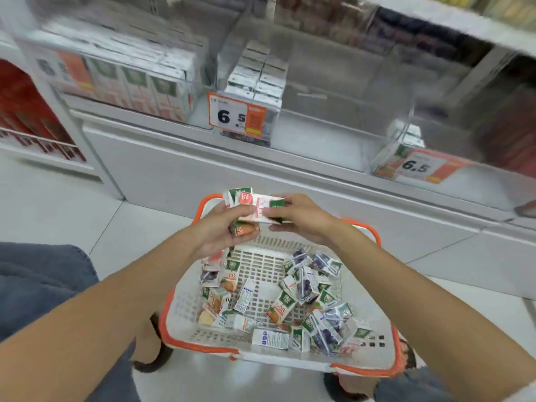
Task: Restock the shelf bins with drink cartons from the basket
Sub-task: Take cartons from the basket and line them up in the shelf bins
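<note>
A white basket (182, 311) with an orange rim sits on the floor in the lower middle of the frame. It holds a loose scatter of small drink cartons (282, 307), lying flat, tilted and on top of each other. Orange-printed ones lie mostly toward the left and purple-printed ones toward the right.

On the shelf (319, 134) across the upper frame stand clear bins. The left bin (139, 82) is packed with upright cartons. The middle bin (258, 76) has two narrow rows of cartons behind an orange price tag (235, 117). The right bin (406, 146) shows only a few cartons at its front, behind a second price tag (420, 166).

The top of the frame is smeared with blur, so the goods on the higher shelf cannot be made out, and no carton label can be read. A knee in blue cloth (43, 280) is cut off at the left edge. The footwear below the basket is partly hidden by it.

Above the far rim of the basket, both hands meet on a small bundle of held cartons (252, 203). The left hand (220, 230) has its grip curled round the bundle from below. The right hand (301, 220) pinches the bundle's right end between thumb and fingers in a narrow grip. How many cartons are in the bundle cannot be told exactly; at least three show.
</note>
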{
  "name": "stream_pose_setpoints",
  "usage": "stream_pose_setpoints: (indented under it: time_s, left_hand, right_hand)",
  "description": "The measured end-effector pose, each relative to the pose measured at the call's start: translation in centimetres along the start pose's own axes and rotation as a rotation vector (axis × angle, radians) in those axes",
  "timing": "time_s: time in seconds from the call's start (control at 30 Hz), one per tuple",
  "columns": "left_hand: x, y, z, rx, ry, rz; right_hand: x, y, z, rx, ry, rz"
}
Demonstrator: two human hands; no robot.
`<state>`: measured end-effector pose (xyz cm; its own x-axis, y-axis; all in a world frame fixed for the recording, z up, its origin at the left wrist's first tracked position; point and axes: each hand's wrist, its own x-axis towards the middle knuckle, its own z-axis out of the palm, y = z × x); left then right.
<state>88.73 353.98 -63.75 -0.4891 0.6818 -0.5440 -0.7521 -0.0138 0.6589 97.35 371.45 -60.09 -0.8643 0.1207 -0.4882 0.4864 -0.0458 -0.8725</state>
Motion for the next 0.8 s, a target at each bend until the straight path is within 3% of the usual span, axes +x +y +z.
stream_pose_setpoints:
  time_s: [0.13,0.23,0.43,0.6,0.8]
  left_hand:
    - [-2.3,4.8,1.9,0.221,0.011,0.15]
    - [-3.7,7.9,2.2,0.237,0.037,0.242]
    - [-4.8,11.5,1.1,0.28,0.173,0.323]
    - [-5.1,13.6,-0.1,0.352,0.201,0.366]
    - [-4.2,19.1,-3.2,0.449,0.398,0.634]
  right_hand:
    - [-1.8,-5.3,0.3,0.081,0.173,-0.157]
    - [-2.7,-9.2,0.4,-0.02,0.29,-0.278]
    - [-3.3,-14.4,0.2,-0.133,0.352,-0.404]
    - [-1.3,-17.2,3.2,-0.212,0.28,-0.457]
    - [3.7,-20.6,8.5,-0.494,0.399,-0.702]
